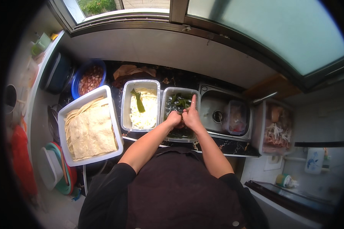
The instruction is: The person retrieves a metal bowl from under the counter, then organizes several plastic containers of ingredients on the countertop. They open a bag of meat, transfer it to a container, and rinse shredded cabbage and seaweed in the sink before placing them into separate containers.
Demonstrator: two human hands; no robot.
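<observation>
Both hands are together over a clear plastic tub point(164, 114) of dark green leafy strips, probably seaweed, in liquid point(173, 100). My left hand point(174, 118) has its fingers curled, with the fingertips hidden. Touching or nearly touching it, my right hand point(191, 116) points its index finger towards the tub's far side, and its other fingers are bent around part of a green strip. Left of this tub is another plastic tub point(126, 106) with pale shredded food point(143, 118) and one green strip point(139, 103) on top.
A white tub point(119, 140) at the left holds pale sheets point(93, 133) and strips. Behind it stands a blue bowl point(104, 71) of reddish chopped pieces. At the right, a steel sink point(212, 100) contains a clear container point(236, 117), and a tub of meat point(262, 126) stands beyond it.
</observation>
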